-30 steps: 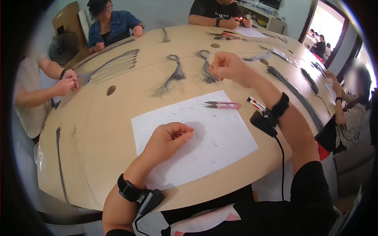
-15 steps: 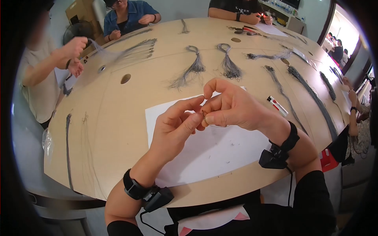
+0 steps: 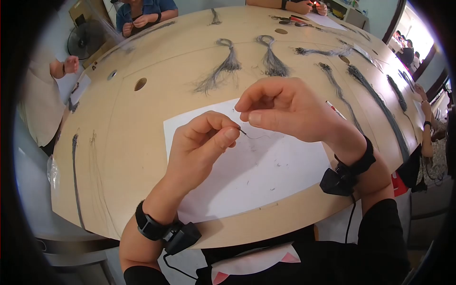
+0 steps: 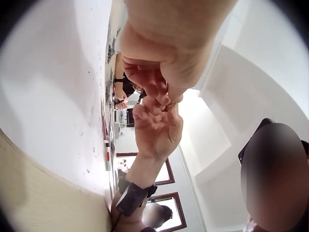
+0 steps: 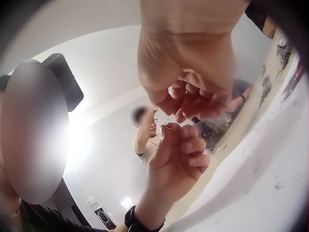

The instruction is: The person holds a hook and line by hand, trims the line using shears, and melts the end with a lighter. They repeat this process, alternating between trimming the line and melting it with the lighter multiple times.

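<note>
Above a white sheet of paper (image 3: 223, 194), my left hand (image 3: 197, 147) pinches a tiny dark piece (image 3: 242, 132) between thumb and forefinger. From it a fine thread (image 3: 259, 137) curves out to the right, its end loose over the paper. My right hand (image 3: 292, 111) hovers just right of the left fingertips, fingers loosely bent and thumb a little apart from them. In the right wrist view the right hand (image 5: 188, 77) shows no thing between its fingers, and the left hand (image 5: 176, 159) faces it closely.
Small dark scraps (image 3: 273, 189) dot the paper. Two looped grey thread bundles (image 3: 230, 61) lie beyond it, with more long bundles (image 3: 377, 99) at the right and a thin one (image 3: 77, 180) at the left. A red-and-white tube (image 3: 335, 109) lies behind my right wrist. Other people sit around the table.
My right hand came in from the upper right to the left hand, both worked on a small piece together, then the right let go and drew slightly away. The left hand keeps the piece.
</note>
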A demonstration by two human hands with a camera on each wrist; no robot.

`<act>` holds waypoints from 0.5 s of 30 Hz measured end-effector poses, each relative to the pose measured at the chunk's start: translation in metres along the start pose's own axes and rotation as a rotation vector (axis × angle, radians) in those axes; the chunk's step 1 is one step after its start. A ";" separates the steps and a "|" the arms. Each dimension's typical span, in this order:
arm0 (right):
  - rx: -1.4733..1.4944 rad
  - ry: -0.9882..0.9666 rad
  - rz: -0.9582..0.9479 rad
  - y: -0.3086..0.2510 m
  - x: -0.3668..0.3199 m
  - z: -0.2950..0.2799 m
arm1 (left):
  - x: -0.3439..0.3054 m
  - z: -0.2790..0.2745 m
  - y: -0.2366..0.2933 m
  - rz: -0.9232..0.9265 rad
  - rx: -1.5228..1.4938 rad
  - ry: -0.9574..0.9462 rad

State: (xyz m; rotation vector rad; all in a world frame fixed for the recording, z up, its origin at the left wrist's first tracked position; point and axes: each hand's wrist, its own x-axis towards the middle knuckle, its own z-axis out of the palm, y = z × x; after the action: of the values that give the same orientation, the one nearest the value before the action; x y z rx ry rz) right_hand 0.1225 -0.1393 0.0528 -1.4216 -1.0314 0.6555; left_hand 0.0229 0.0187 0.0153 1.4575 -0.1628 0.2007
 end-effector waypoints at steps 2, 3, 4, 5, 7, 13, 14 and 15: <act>-0.074 0.023 -0.050 -0.002 -0.001 0.001 | 0.000 0.001 0.000 -0.033 0.024 0.011; -0.196 -0.012 -0.083 -0.006 -0.003 0.003 | -0.001 0.001 -0.001 -0.058 0.030 0.012; -0.318 -0.046 -0.117 -0.009 -0.004 0.004 | -0.001 0.001 -0.002 -0.083 0.036 0.012; -0.318 -0.046 -0.115 -0.008 -0.005 0.006 | -0.002 0.001 -0.003 -0.083 0.034 0.012; -0.493 -0.033 -0.148 -0.009 -0.005 0.008 | -0.001 0.000 -0.003 -0.218 0.020 0.013; -0.128 0.070 -0.111 0.003 -0.004 0.016 | -0.004 0.004 0.003 -0.220 -0.038 -0.005; -0.128 0.069 -0.110 0.003 -0.004 0.016 | -0.004 0.004 0.003 -0.220 -0.038 -0.005; -0.035 0.117 -0.104 0.002 -0.003 0.014 | -0.004 0.004 0.003 -0.210 -0.048 0.000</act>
State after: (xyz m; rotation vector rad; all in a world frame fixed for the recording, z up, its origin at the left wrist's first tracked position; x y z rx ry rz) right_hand 0.1092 -0.1353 0.0478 -1.4098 -1.0207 0.4751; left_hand 0.0187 0.0144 0.0178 1.4159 -0.0139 0.0250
